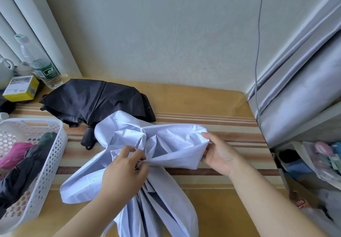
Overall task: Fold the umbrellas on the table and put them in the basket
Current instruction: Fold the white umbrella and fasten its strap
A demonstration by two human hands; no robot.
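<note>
Pale-blue umbrella (166, 140), canopy loose and crumpled, pinched by both hands

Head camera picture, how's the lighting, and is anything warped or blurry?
Head view: soft, even daylight with only faint shadows; a glossy sheen on the table near the right corner. Wide-angle distortion bends the curtain and the grey cover at the edges. The shelf clutter at lower right is smeared; hands and the blue umbrella are fairly sharp.

I see bare table (212, 105) far right, open for a hand. The black umbrella (96, 100) blocks the far left; bottle (39, 63) and box (21, 89) crowd that corner. The basket (46, 163) walls the near left.
</note>
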